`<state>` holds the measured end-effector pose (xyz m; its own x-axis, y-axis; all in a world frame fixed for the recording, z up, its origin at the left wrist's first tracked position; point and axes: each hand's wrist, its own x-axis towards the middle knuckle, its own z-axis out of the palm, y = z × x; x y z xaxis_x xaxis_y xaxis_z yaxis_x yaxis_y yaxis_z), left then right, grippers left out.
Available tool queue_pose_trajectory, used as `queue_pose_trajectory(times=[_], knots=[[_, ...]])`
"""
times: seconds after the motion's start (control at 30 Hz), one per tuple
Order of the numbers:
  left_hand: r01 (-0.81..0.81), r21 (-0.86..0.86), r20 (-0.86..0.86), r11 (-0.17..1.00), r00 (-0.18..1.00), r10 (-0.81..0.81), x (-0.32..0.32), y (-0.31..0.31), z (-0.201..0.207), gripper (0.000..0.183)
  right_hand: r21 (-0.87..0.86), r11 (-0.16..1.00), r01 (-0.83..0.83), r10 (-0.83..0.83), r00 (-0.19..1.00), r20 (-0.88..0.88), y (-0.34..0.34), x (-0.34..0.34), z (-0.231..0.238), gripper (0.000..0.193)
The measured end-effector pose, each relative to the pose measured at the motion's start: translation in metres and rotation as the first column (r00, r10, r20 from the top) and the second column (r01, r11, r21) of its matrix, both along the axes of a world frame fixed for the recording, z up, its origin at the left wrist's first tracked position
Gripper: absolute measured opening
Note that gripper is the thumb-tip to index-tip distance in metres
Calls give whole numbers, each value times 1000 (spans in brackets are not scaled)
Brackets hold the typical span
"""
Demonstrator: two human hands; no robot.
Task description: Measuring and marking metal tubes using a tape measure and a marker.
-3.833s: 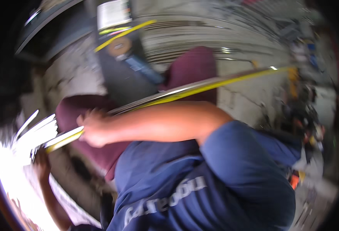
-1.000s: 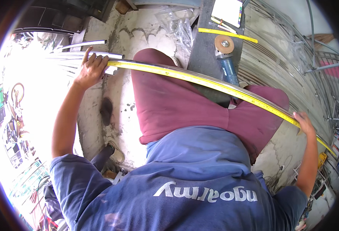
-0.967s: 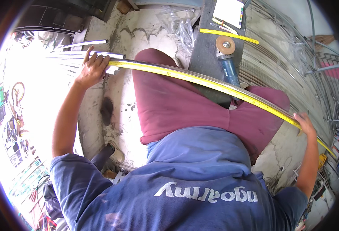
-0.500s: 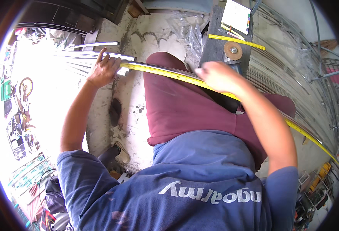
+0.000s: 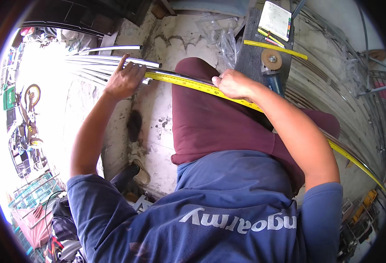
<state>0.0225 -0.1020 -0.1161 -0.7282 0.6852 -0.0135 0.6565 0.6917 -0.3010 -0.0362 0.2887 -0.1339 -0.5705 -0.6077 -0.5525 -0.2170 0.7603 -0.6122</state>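
Observation:
A yellow measuring tape (image 5: pixel 185 80) lies stretched along a thin shiny metal tube (image 5: pixel 169 72), running slantwise over my lap to the lower right. My left hand (image 5: pixel 125 80) grips the tube and the tape at their left part; its index finger points up while the others curl round. My right hand (image 5: pixel 236 84) is closed farther along, its thumb at the tube's upper side and the tape beneath it. What its curled fingers hold underneath is partly hidden. Past my right forearm, tape and tube continue toward the right rim.
Several metal tubes (image 5: pixel 101 59) lie beyond my left hand. On a dark bench (image 5: pixel 252 59) are an angle grinder (image 5: pixel 273 72) with a brown disc, a yellow strip (image 5: pixel 276 49), and an open notebook (image 5: pixel 275 21) with pens. Long rods (image 5: pixel 329 94) lie to the right; clear plastic (image 5: pixel 226 41) lies beside the bench.
My right hand, blurred before, has come slightly left along the tube and now rests steady on it. The left hand keeps its grip. The whole view has shifted a little.

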Motion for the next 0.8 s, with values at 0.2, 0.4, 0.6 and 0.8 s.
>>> queue_pose_trajectory(times=[0.2, 0.4, 0.6, 0.8], knots=[[-7, -29, 11, 1000, 1000, 7, 12, 43, 11, 29, 22, 1000, 1, -4, 993, 120, 58, 7, 17, 61], [69, 44, -20, 997, 997, -68, 25, 126, 24, 31, 158, 984, 78, -96, 989, 112, 167, 34, 38, 59], [171, -56, -81, 984, 981, -175, 41, 229, 37, 43, 210, 967, 147, -181, 972, 150, 288, 55, 69, 57], [199, -94, -73, 976, 976, -206, 49, 331, 45, 29, 282, 912, 296, -355, 916, 187, 403, 70, 78, 53]])
